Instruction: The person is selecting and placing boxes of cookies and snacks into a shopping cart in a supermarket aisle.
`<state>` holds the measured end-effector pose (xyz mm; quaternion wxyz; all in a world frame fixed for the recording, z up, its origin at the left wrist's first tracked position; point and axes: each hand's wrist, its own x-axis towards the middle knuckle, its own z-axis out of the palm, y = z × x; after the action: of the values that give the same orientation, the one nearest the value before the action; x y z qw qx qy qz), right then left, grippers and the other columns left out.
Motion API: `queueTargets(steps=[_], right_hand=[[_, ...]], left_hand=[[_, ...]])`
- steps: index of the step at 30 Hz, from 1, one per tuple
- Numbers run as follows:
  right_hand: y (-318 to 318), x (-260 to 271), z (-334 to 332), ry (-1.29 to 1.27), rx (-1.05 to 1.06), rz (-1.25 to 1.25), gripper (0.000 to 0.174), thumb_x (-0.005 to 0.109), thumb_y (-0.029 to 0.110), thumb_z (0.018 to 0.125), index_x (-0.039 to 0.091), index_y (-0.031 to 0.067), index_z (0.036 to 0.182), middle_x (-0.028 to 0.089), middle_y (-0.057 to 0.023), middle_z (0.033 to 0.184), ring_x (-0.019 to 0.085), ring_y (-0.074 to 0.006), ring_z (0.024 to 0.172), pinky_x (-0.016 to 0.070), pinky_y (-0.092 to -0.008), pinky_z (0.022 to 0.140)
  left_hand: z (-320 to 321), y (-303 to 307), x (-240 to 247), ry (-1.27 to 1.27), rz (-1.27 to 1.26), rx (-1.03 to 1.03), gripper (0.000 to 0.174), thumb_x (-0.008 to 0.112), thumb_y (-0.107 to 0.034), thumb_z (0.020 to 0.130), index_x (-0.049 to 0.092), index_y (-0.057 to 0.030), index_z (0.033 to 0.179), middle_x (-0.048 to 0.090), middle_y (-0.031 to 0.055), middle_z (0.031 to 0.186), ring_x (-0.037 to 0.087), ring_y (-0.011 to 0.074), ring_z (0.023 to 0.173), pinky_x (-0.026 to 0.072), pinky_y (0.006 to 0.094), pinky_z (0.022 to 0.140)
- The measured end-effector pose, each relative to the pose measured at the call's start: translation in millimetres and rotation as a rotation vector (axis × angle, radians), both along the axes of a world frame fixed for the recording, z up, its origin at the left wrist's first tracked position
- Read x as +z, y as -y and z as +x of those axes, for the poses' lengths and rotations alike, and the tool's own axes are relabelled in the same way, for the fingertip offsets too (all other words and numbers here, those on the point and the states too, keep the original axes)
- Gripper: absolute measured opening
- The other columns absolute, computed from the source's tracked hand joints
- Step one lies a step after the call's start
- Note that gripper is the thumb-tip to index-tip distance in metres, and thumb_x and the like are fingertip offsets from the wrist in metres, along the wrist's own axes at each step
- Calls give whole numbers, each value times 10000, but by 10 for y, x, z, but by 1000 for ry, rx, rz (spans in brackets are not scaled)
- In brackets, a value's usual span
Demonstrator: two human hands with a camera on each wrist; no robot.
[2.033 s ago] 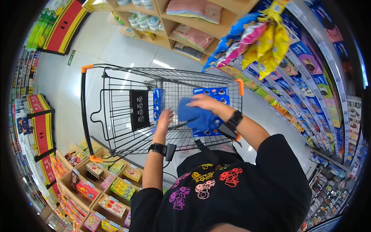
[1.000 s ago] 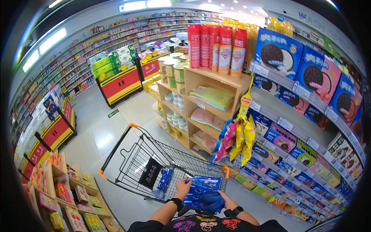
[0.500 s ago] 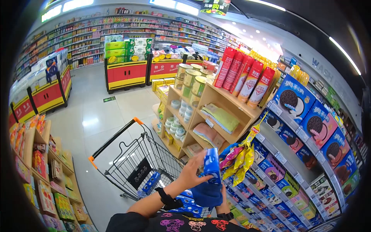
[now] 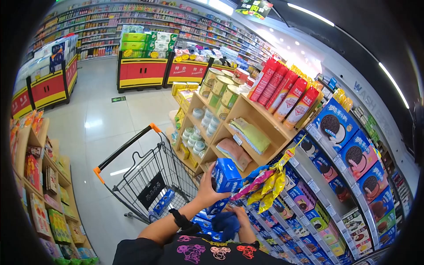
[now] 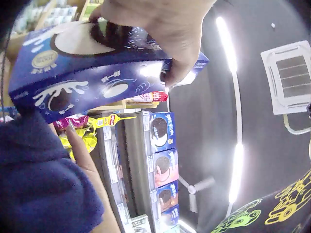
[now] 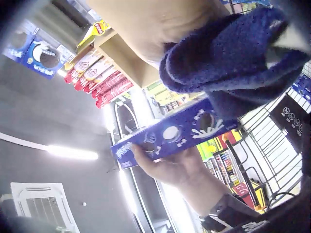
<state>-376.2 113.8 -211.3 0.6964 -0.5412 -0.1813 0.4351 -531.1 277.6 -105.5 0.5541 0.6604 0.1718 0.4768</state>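
Observation:
My left hand [image 4: 206,193] grips a blue cookie box [image 4: 227,176], thumb on one side and fingers on the other, above the cart's near end. Just below and right of it, my right hand [image 4: 240,217] holds a bunched dark blue cloth [image 4: 226,226] close to the box. Seen from the left wrist, the hand [image 5: 163,29] spans the tilted box [image 5: 73,80], with the cloth [image 5: 43,179] beneath. In the right wrist view the cloth [image 6: 233,65] hangs from my right hand [image 6: 165,29], partly covering one end of the box [image 6: 170,132]; the right fingertips are hidden there.
The black wire cart [image 4: 152,176] stands in front of me with blue boxes [image 4: 163,202] in it. A wooden shelf [image 4: 247,108] is beyond, hanging snack bags [image 4: 265,185] and cookie shelves [image 4: 340,176] are on the right, and a snack rack [image 4: 48,185] is on the left.
Since one second ago, the left hand has lifted a blue box out of the cart, and the box has since turned to show another side. The cloth has stayed with the right hand. The head view has turned.

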Motion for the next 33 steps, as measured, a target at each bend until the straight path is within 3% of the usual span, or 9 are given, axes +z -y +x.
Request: queueTargets(steps=[5,9,12,14,16,19,22,28,33], right_hand=[[-40,907,-64,-203,-87,161,110,545,93,879,560,15,954,633,-108,911,636,-198,796,527,-321,748],[-187,1694,-540,273,-208,405,119,557,60,876,538,36,991,608,-75,964,609,-156,854,504,-277,770],[-417,1617,-683,776,-139,384,259,607,13,816,532,14,1063,589,-89,1033,578,-156,948,460,-274,856],[-473,1573,-823,599,96,280,306,647,-54,752,568,15,1039,565,-72,1082,543,-154,1009,422,-271,900],[-543,1408,-812,865,89,289,334,655,-53,738,592,9,1060,570,-70,1068,543,-156,1015,426,-271,892],[-580,1365,-948,1145,96,176,383,684,-5,715,619,36,1090,572,-84,1120,558,-191,1003,430,-290,894],[-582,1404,-1147,1451,125,36,465,752,204,672,644,137,1119,560,-78,1226,455,-324,1159,316,-423,1019],[-663,1301,-1376,1508,96,104,598,784,252,631,597,150,1189,513,-126,1278,400,-363,1217,288,-451,1041],[-754,1154,-1518,1400,42,88,633,752,208,659,539,112,1247,507,-148,1296,389,-387,1235,299,-471,1045]], left_hand=[[49,-161,-344,-154,-153,-28,1083,829,-316,604,180,-21,1419,427,212,1292,464,294,1185,391,384,987],[89,-54,-555,-234,-383,-309,1010,779,-393,683,201,29,1396,436,232,1297,485,269,1173,405,359,971],[-107,111,-275,-304,-741,-501,1004,723,-500,715,209,17,1405,441,224,1312,480,268,1184,401,356,973],[-133,113,-300,-296,-851,-530,983,699,-509,740,197,1,1413,434,208,1322,475,260,1187,405,346,967],[-133,50,-483,-238,-843,-494,959,678,-502,764,179,-16,1423,426,198,1329,468,257,1193,410,338,959],[-213,-68,-697,-260,-798,-396,881,637,-426,823,142,-25,1431,401,200,1351,474,257,1184,412,336,961],[-313,-145,-806,-165,-888,-398,833,588,-397,877,91,-34,1439,383,204,1364,490,252,1169,423,337,957],[-504,-213,-875,-126,-905,-472,761,502,-407,934,65,-50,1444,389,198,1359,490,241,1186,440,334,941],[-504,-284,-1235,-194,-539,-244,712,509,-396,930,168,-27,1434,419,248,1350,514,317,1156,406,390,970]])
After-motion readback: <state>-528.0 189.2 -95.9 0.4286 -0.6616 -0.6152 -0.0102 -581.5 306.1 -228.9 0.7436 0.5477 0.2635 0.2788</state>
